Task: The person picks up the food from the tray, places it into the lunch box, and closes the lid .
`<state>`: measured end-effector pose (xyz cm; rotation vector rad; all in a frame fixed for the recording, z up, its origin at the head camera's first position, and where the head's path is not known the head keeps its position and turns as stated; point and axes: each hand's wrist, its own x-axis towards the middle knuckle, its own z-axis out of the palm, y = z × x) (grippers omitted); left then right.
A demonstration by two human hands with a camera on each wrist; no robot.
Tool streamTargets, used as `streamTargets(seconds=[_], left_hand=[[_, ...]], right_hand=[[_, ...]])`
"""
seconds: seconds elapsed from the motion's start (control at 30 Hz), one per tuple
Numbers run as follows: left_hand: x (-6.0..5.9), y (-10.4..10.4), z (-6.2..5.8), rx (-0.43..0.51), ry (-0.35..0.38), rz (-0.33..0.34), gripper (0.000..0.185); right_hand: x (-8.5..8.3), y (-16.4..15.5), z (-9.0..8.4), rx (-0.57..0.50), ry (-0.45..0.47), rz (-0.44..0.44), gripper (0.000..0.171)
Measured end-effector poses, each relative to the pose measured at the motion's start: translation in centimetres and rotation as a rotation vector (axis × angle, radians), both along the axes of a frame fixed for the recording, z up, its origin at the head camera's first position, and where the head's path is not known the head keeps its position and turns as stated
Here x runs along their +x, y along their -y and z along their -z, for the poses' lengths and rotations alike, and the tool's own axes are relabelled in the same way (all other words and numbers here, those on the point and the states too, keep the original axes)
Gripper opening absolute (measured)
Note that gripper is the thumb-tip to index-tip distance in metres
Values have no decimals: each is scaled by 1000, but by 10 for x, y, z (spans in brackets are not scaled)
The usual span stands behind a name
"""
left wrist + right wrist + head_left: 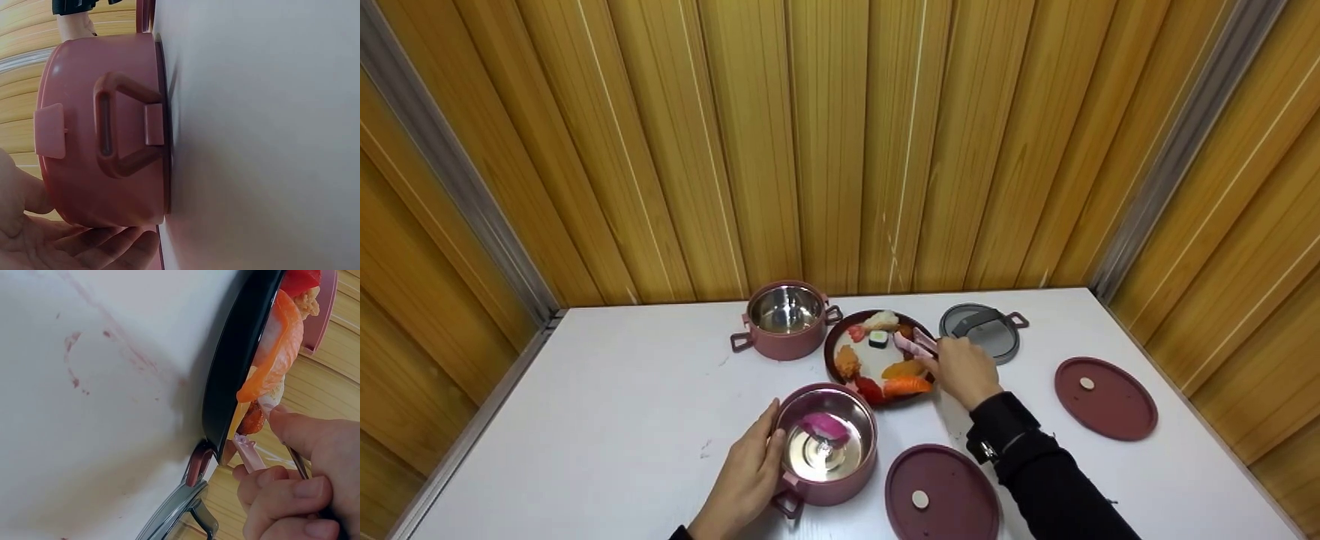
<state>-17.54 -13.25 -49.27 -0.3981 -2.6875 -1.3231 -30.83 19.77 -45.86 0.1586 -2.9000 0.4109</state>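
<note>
left hand (746, 472) flat against pink steel-lined pot (826, 442) | right hand (964, 371) clamps pink tongs (916, 343) over sushi plate (834, 364) | sushi likely soft, slippery; grip sides gently

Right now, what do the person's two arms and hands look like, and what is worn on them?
Both hands are bare, without gloves or rings that I can see. The right hand comes out of a long black sleeve, with a black strap and a small metal buckle at the wrist. The left hand shows only a dark edge of cuff at the bottom of the head view.
</note>
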Motion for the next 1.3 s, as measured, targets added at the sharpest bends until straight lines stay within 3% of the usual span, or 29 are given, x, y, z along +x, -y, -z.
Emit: streamTargets(seconds=[0.33,0.9,1.3], left_hand=[[0,0,0,9,6,7,54],[0,0,-1,-8,7,0,55],[-1,1,0,-15,4,21,56]], right_hand=[[2,-3,1,10,-71,-1,44],[2,-10,-3,5,-28,-1,46],[5,-16,-8,13,-57,5,45]])
